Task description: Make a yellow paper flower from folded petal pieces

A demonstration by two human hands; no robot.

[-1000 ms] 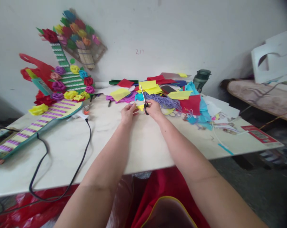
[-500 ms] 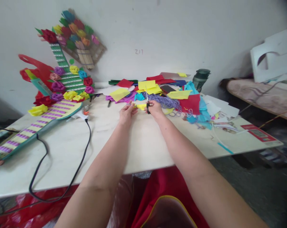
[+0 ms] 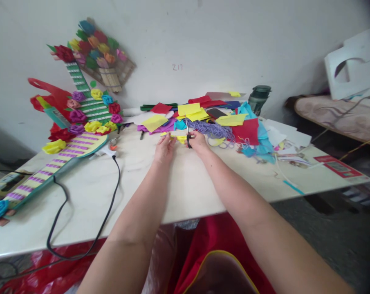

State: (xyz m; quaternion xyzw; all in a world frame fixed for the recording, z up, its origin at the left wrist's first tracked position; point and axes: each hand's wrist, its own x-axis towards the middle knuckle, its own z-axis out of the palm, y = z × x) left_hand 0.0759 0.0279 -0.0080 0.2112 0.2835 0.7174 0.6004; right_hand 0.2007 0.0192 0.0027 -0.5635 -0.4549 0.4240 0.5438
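My left hand (image 3: 164, 148) is closed on a small strip of yellow paper (image 3: 181, 139), which stretches across toward the other hand. In my right hand (image 3: 198, 141) is a pair of scissors (image 3: 188, 139) with black handles, the metal blades pointing up and away from me. My right fingers also sit at the right end of the yellow strip; whether they grip it, I cannot tell. Just beyond the hands lie yellow paper sheets (image 3: 189, 109) and a tangle of purple yarn (image 3: 214, 130).
Paper flowers and a striped board (image 3: 62, 163) stand at the left, near a glue gun (image 3: 106, 150) with a black cord (image 3: 106, 220). A red sheet (image 3: 246, 131), blue crepe paper (image 3: 266, 143) and a dark green bottle (image 3: 259, 99) are at the right back.
Both hands stay close together with the yellow strip between them. The scissors' blades have tilted slightly, and a yellow end now shows above my left fingers. The camera view has shifted slightly.
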